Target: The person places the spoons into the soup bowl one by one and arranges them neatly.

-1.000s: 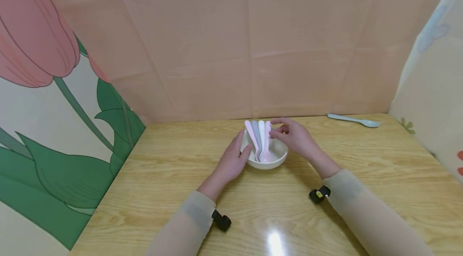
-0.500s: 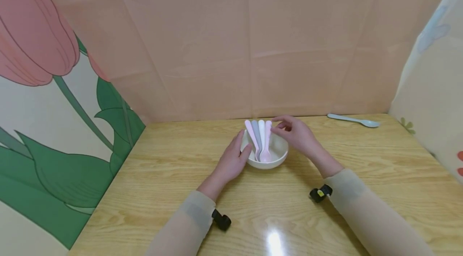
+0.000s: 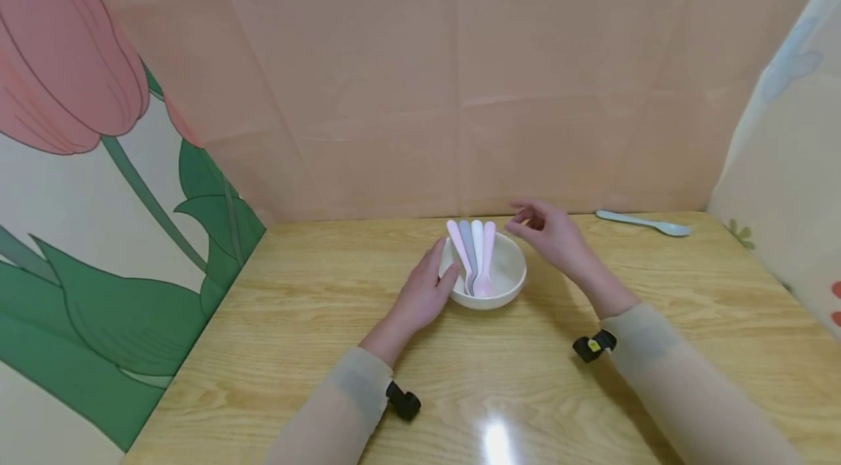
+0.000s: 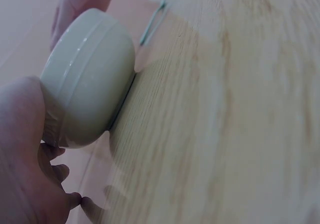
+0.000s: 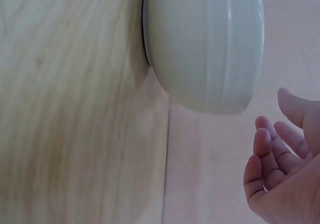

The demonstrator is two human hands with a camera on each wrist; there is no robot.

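Observation:
A white bowl (image 3: 511,275) stands upright on the table in the head view. Inside it several small utensils lean side by side, handles up: a pink one (image 3: 456,237), a grey one (image 3: 466,235), a white one (image 3: 478,239) and a pink spoon (image 3: 487,260) at the right. The lower ends of the left ones overlap. My left hand (image 3: 423,290) holds the bowl's left side, thumb at the rim and fingers along the outer wall. To the right, my right hand (image 3: 552,235) hovers apart from the bowl, fingers loosely bent around nothing.
A pale blue spoon (image 3: 644,223) lies at the table's back right, close to the pink backdrop (image 3: 558,122). The wooden table (image 3: 486,377) meets that backdrop just behind the bowl. A tulip-patterned panel (image 3: 158,187) borders the left, a pale one (image 3: 788,180) the right.
My right hand has drawn away from the right-hand pink spoon, moving right and slightly up. The left hand and the bowl have stayed in place.

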